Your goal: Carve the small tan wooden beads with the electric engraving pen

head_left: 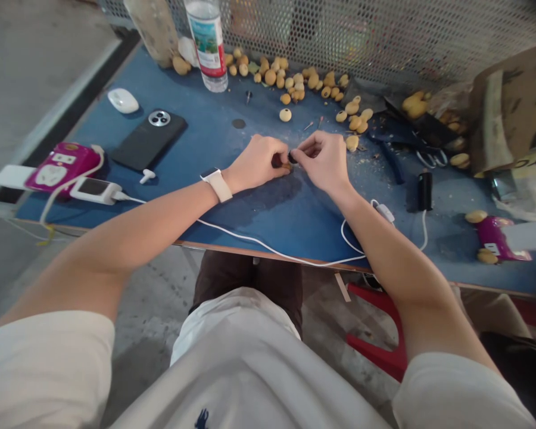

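Observation:
My left hand (262, 159), with a pale watch band at its wrist, is closed low over the blue table (250, 220). Its curled fingers hide most of what they may hold; only a dark brownish bit shows. Facing it, my right hand (325, 156) pinches a small black round piece (291, 157) between thumb and fingertips, right beside the left fingertips. Just beyond the hands lie a pale yellow small gourd (285, 115) with a dark hole and a flat dark disc (238, 124). Two thin red-tipped pins (320, 122) lie near the right knuckles.
Several small gourds (270, 77) line the mesh back (339, 42). A water bottle (209, 47), phone (149, 140) and earbud case (123, 100) stand or lie to the left. Blue-handled pliers (390, 158) lie right. A white cable (268, 247) runs along the front edge.

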